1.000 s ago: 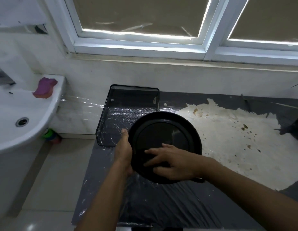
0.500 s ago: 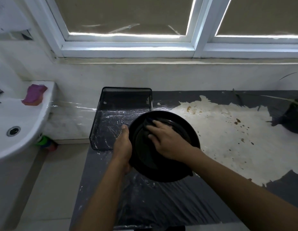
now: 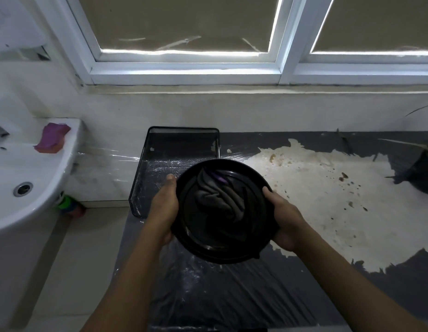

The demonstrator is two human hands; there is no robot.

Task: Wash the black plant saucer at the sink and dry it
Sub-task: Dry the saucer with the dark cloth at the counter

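I hold the round black plant saucer [image 3: 208, 238] in front of me above a plastic-covered counter, tilted toward me. My left hand [image 3: 164, 207] grips its left rim with the thumb on top. My right hand [image 3: 283, 220] grips its right rim. A crumpled dark grey cloth [image 3: 220, 195] with a purple patch lies loose inside the saucer, touched by neither hand. The white sink [image 3: 28, 178] stands at the far left, apart from the saucer.
A black mesh tray [image 3: 160, 159] sits on the counter just behind the saucer. A purple sponge [image 3: 52, 137] rests on the sink's rim. A pale stained patch [image 3: 316, 195] covers the counter to the right, and a dark plant pot [image 3: 423, 173] stands at the right edge.
My right hand has left the cloth inside the saucer and moved to grip the right rim. The cloth now lies bunched in the dish. My left hand keeps its hold.
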